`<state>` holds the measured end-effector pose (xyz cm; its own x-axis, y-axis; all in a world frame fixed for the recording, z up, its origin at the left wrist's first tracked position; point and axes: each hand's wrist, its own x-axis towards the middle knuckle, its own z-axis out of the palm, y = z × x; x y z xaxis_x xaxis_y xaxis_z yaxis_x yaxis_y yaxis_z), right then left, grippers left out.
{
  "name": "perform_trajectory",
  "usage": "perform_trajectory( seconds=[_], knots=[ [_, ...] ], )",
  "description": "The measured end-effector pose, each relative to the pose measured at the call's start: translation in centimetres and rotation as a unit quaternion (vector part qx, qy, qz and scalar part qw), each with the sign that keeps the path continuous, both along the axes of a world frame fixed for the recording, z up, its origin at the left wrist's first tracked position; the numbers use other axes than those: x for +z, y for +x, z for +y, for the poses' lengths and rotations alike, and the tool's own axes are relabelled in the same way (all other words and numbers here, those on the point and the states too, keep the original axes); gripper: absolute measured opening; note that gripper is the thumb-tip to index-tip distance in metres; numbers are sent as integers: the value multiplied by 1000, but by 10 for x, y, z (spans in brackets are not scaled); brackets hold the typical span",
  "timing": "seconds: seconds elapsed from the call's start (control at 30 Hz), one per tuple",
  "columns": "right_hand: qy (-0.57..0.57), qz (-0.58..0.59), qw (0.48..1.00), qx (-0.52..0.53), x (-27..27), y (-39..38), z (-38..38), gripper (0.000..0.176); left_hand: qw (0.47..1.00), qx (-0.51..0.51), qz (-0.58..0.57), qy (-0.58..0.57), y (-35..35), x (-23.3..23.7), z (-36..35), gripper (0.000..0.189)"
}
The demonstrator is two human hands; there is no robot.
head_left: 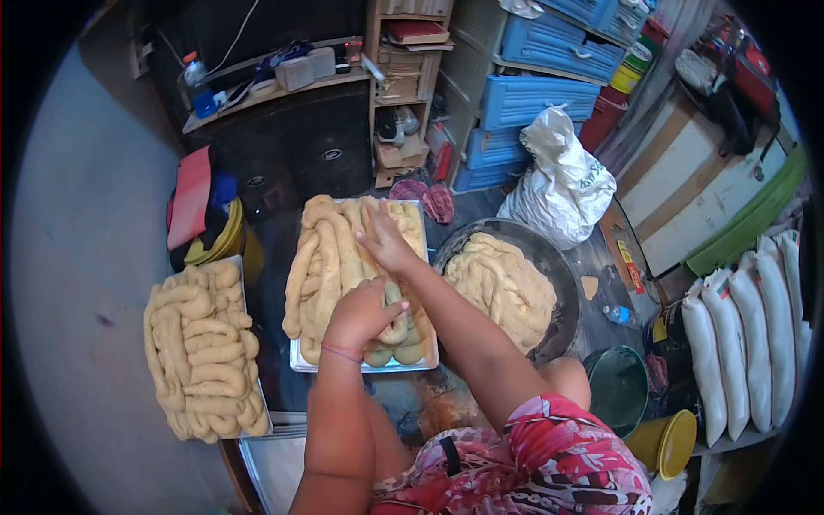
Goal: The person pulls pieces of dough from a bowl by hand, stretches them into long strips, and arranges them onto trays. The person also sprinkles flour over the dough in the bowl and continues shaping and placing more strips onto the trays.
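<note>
Long ropes of pale dough [326,266] lie heaped on a metal tray [302,359] in front of me. My left hand [362,316] rests on the dough near the tray's lower middle, its thumb held out and its other fingers partly hidden. Farther up on the right side, my right hand [386,240] lies on the dough with its fingers spread. Right of the tray, a big dark round basin [562,287] holds a mass of dough [502,287].
Another tray of dough ropes [202,352] stands at the left. A white sack [562,184] is behind the basin. Green [618,390] and yellow [678,445] buckets, a small bottle [621,316] and several long white packs [751,335] are at the right.
</note>
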<state>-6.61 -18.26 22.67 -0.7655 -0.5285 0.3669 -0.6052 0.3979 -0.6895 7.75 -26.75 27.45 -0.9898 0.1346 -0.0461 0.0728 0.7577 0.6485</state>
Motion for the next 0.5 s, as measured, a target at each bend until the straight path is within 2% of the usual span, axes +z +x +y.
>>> perform_trajectory(
  seconds=[0.07, 0.1, 0.17, 0.23, 0.3, 0.37, 0.4, 0.43, 0.47, 0.5],
  knots=[
    [-105, -9, 994, -39, -12, 23, 30, 73, 1000, -2, 7, 3, -2, -4, -2, 58],
    [-104, -11, 994, -45, -35, 38, 37, 73, 1000, 3, 10, 10, -3, -7, 0, 57],
    [88, 29, 994, -50, -75, 65, 45, 75, 1000, -9, 0, 22, -2, 1, 11, 57],
    [117, 21, 992, -52, -72, 76, 47, 76, 998, 35, -43, 11, 3, 22, 26, 56],
    [141, 20, 989, -49, -57, 81, 53, 77, 999, 15, -44, -17, 5, 32, 43, 55],
    [96, -27, 995, -6, -39, 81, 62, 72, 999, -2, -6, -41, 5, 29, 56, 56],
    [26, 27, 998, -57, -66, 72, 62, 66, 999, -11, -4, -46, 4, 25, 60, 56],
    [23, 29, 997, -66, -69, 70, 75, 66, 999, -27, 36, 8, 2, 19, 63, 57],
    [-49, -20, 993, -101, -73, 70, 97, 64, 994, -43, 73, 64, -1, 14, 67, 58],
    [-120, -71, 981, -135, -75, 74, 120, 61, 994, -50, 71, 64, -1, 17, 73, 58]
  ],
)
